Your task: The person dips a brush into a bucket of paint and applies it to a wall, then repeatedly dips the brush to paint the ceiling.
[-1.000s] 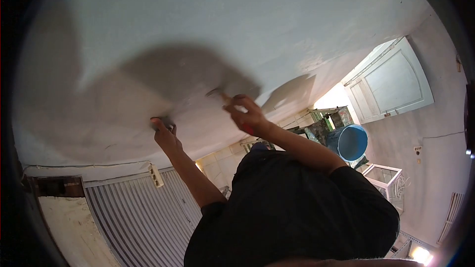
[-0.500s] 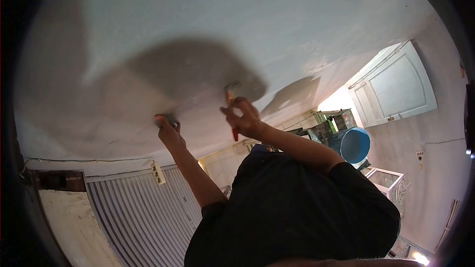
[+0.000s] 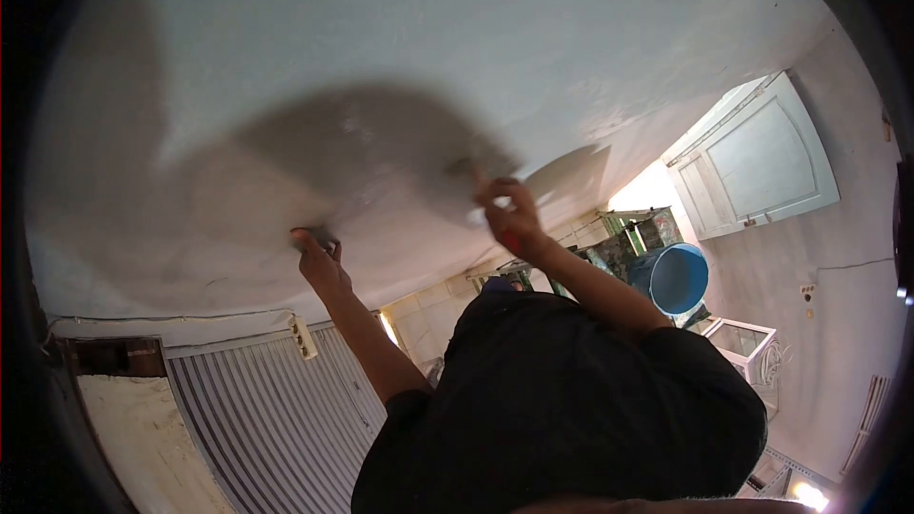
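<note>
A pale plastered wall (image 3: 590,48) fills the upper view, with my head's large shadow on it. Against its lower part is my left hand (image 3: 322,262), fingers bent in; a dark grey patch beside the fingertips may be a thin object or shadow. Farther right, my right hand (image 3: 512,219) is closed around a putty knife (image 3: 462,168), its blade end pointing up and left at the wall. Motion blurs the tool, and whether the blade touches the plaster I cannot tell. A bit of its red handle shows in my palm.
A corrugated metal shutter (image 3: 276,409) stands at lower left, with a power strip (image 3: 304,338) hanging from a cable above it. On the right are a blue drum (image 3: 678,279), a glass-sided case (image 3: 738,341) and an open white door panel (image 3: 766,162).
My right hand has moved right and slightly up with the putty knife, which is now blurred. My left hand has shifted slightly left and down.
</note>
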A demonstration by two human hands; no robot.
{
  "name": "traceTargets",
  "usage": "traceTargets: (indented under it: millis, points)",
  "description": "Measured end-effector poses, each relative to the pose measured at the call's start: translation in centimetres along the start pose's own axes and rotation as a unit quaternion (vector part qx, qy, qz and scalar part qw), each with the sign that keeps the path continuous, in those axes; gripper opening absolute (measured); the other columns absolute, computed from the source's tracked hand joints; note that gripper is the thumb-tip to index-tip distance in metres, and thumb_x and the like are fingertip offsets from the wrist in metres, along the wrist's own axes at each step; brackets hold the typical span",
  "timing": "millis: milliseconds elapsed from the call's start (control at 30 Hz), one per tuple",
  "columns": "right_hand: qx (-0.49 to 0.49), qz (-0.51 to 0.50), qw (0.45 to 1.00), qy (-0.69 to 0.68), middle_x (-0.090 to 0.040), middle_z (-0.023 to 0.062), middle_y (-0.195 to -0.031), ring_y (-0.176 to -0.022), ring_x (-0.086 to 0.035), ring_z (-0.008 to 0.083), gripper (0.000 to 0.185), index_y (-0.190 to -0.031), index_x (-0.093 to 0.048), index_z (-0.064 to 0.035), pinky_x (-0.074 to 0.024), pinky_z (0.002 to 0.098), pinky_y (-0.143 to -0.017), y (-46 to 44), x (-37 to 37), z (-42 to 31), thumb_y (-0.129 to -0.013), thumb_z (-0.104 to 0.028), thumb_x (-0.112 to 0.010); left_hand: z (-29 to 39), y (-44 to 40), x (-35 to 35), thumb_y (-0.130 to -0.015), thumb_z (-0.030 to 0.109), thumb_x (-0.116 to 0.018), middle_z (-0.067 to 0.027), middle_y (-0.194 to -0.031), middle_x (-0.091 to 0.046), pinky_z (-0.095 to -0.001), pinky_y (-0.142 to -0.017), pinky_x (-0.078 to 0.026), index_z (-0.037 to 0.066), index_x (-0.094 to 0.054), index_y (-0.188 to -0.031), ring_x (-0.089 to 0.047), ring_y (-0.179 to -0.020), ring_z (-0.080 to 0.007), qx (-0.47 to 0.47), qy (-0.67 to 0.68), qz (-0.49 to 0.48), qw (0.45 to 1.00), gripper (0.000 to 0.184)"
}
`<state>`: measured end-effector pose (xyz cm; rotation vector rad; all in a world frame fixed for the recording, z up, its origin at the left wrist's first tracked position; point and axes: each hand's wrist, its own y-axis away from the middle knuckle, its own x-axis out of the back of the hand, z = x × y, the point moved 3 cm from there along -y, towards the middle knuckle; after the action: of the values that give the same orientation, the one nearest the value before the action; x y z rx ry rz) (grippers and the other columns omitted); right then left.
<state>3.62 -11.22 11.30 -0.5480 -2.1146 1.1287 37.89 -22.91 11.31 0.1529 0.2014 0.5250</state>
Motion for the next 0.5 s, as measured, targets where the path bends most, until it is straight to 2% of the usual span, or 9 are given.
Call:
traceTargets:
  millis: [133, 200, 267, 333, 400, 433, 467, 500]
  points:
    - [-0.125, 0.141, 0.977, 0.102, -0.064, 0.0131, -0.099, -0.095, -0.064, 0.0315, 0.031, -0.108, -0.074, -0.0025, -0.0539, 0.0405, -0.078, 1.4, 5.0, 2.3, -0.08, 0.011, -0.069, 0.1, 0.2, -0.3, -0.089, 0.071, -0.064, -0.0105, -0.097, -0.055, -0.0399, -0.094, -0.058, -0.014, -0.056, -0.122, -0.055, -0.083, -0.0154, -0.016, -0.008, 0.007, 1.0, 0.092]
    - [-0.134, 0.155, 0.971, 0.12, -0.064, 0.0137, -0.099, -0.093, -0.064, 0.0316, 0.031, -0.109, -0.074, -0.0031, -0.0545, 0.041, -0.076, 1.6, 5.2, 2.2, -0.082, 0.01, -0.069, -0.2, -0.2, -0.2, -0.088, 0.072, -0.063, -0.0127, -0.105, -0.055, -0.0419, -0.096, -0.058, -0.014, -0.055, -0.127, -0.055, -0.09, -0.0172, -0.012, -0.012, 0.002, 1.0, 0.095]
    - [-0.094, 0.136, 0.98, 0.111, -0.063, 0.0128, -0.099, -0.093, -0.064, 0.0324, 0.034, -0.112, -0.073, -0.0034, -0.0552, 0.0423, -0.076, 2.3, 2.7, 1.8, -0.08, 0.009, -0.068, -0.2, -0.4, 0.0, -0.088, 0.072, -0.063, -0.0124, -0.105, -0.057, -0.0418, -0.095, -0.058, -0.013, -0.056, -0.126, -0.055, -0.088, -0.0171, -0.008, -0.017, 0.002, 1.0, 0.093]
    - [-0.04, 0.058, 0.995, 0.065, -0.062, 0.0122, -0.1, -0.096, -0.064, 0.0337, 0.036, -0.113, -0.073, -0.0035, -0.0557, 0.0431, -0.077, 0.9, -0.4, -0.3, -0.078, 0.006, -0.071, -0.5, -0.6, 0.1, -0.088, 0.072, -0.063, -0.0121, -0.106, -0.058, -0.0417, -0.093, -0.058, -0.012, -0.057, -0.125, -0.056, -0.086, -0.017, 0.0, -0.024, -0.006, 1.0, 0.091]
    - [-0.021, 0.025, 0.999, -0.029, -0.06, 0.0119, -0.097, -0.096, -0.063, 0.0314, 0.019, -0.097, -0.075, -0.001, -0.0537, 0.0433, -0.08, -0.4, -2.2, -2.4, -0.079, 0.007, -0.076, -0.9, -1.2, 0.6, -0.089, 0.071, -0.065, -0.0096, -0.101, -0.059, -0.0396, -0.087, -0.058, -0.009, -0.059, -0.122, -0.055, -0.08, -0.0165, -0.007, -0.002, -0.008, 1.0, 0.086]
    - [0.009, -0.001, 0.995, -0.096, -0.059, 0.0122, -0.098, -0.097, -0.063, 0.032, 0.022, -0.099, -0.075, -0.0006, -0.0539, 0.0433, -0.08, -0.7, -2.8, -2.7, -0.078, 0.007, -0.077, -0.7, -1.2, 0.5, -0.089, 0.069, -0.066, -0.0076, -0.096, -0.059, -0.0377, -0.081, -0.057, -0.005, -0.06, -0.121, -0.054, -0.076, -0.0166, -0.021, 0.012, -0.031, 0.999, 0.081]
    - [0.042, -0.029, 0.985, -0.163, -0.059, 0.0126, -0.098, -0.098, -0.063, 0.0326, 0.026, -0.102, -0.074, -0.0001, -0.0542, 0.0433, -0.081, -1.0, -3.0, -2.9, -0.077, 0.006, -0.078, -0.8, -1.4, 0.2, -0.089, 0.069, -0.066, -0.0076, -0.096, -0.059, -0.0377, -0.081, -0.057, -0.005, -0.06, -0.121, -0.054, -0.076, -0.0166, -0.021, 0.013, -0.044, 0.999, 0.081]
    - [0.038, -0.055, 0.983, -0.171, -0.058, 0.0128, -0.1, -0.1, -0.063, 0.0327, 0.03, -0.108, -0.074, -0.0014, -0.0553, 0.0418, -0.081, -1.4, -2.6, -3.7, -0.079, 0.008, -0.076, -0.6, -1.1, 0.1, -0.089, 0.068, -0.066, -0.0072, -0.096, -0.059, -0.0378, -0.081, -0.056, -0.004, -0.06, -0.121, -0.054, -0.076, -0.0168, -0.013, 0.017, -0.028, 0.999, 0.079]
